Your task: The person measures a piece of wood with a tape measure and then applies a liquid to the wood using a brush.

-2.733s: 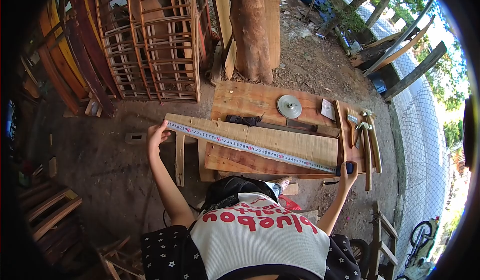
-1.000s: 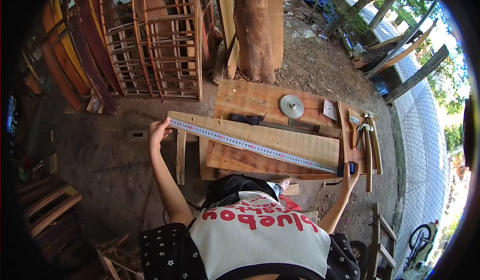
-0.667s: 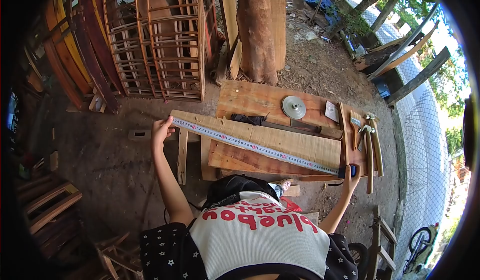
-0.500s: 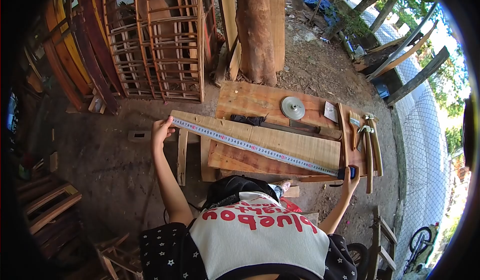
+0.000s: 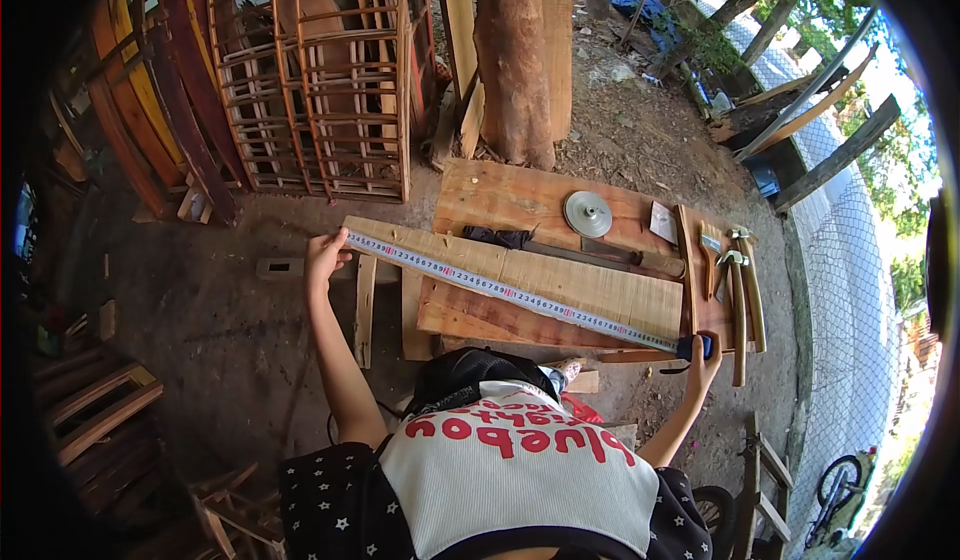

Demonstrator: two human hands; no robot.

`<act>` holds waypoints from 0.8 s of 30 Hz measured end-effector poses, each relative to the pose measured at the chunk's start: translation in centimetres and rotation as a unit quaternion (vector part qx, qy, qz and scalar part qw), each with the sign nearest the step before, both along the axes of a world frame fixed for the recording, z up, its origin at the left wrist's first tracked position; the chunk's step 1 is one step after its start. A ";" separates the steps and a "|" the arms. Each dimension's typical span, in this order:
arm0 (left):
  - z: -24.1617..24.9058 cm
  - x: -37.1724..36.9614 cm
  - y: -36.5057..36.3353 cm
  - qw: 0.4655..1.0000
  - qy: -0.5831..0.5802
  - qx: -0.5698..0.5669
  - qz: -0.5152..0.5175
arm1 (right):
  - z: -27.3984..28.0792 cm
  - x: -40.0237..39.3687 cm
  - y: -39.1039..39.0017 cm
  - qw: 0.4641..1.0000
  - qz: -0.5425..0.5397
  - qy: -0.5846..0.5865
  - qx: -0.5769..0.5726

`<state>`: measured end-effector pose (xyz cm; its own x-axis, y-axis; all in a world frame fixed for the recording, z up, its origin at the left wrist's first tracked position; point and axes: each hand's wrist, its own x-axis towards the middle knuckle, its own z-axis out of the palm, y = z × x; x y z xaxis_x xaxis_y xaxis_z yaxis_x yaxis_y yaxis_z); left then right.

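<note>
A pale wooden board (image 5: 600, 288) lies slantwise over the wooden worktop, its left end jutting past the edge. Along its near side runs a tape measure (image 5: 480, 283), its white blade with black and red numbers pulled out straight. My left hand (image 5: 324, 254) pinches the blade's end at the board's left corner. At the other end, my right hand (image 5: 704, 357) is closed around the dark blue tape case (image 5: 692, 347). Behind the board lie a handsaw (image 5: 635, 257) with a wooden handle and a black cloth-like bundle (image 5: 497, 237).
The worktop (image 5: 500, 188) also holds a round metal disc (image 5: 587, 214), a paper (image 5: 663, 222), a wooden strip (image 5: 686, 270), a brush (image 5: 710, 260) and hammers (image 5: 738, 270). A tree trunk (image 5: 513, 60) and wooden frames (image 5: 345, 90) stand behind.
The view shifts very slightly. Both hands keep hold of the tape measure, and the board and tools stay where they were.
</note>
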<state>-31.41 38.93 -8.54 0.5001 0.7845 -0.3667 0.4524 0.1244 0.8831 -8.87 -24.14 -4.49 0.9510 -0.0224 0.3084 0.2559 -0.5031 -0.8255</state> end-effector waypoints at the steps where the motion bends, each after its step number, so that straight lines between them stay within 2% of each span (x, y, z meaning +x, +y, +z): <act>1: -0.2 0.1 0.1 1.000 0.002 0.004 -0.001 | 0.2 0.0 0.0 1.000 0.010 0.004 0.002; 2: -0.4 0.1 0.2 1.000 0.004 0.009 -0.002 | 0.2 0.1 -0.2 1.000 0.012 0.005 0.001; 4: 0.0 0.1 0.2 1.000 0.011 0.013 -0.004 | 0.4 0.4 -0.3 0.997 0.018 -0.012 0.079; 11: 0.3 -0.1 -0.2 1.000 0.003 0.008 0.003 | 1.4 0.7 0.6 0.999 0.048 -0.015 0.013; 15: 0.2 -0.3 -0.1 1.000 0.007 0.006 -0.002 | 1.8 0.4 2.8 0.996 0.081 0.039 0.025; 20: 0.3 -0.4 -0.4 1.000 0.003 0.007 0.003 | 2.6 0.0 6.5 0.981 0.186 0.047 -0.010; 24: 0.3 -0.4 -0.6 1.000 0.002 0.018 -0.001 | 3.7 -0.8 11.8 0.937 0.316 0.147 0.006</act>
<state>-31.79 38.28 -8.22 0.5002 0.7963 -0.3403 0.4554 0.0923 0.8855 -9.72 -12.29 -0.76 0.8196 0.5719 0.0339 0.2596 -0.3180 -0.9118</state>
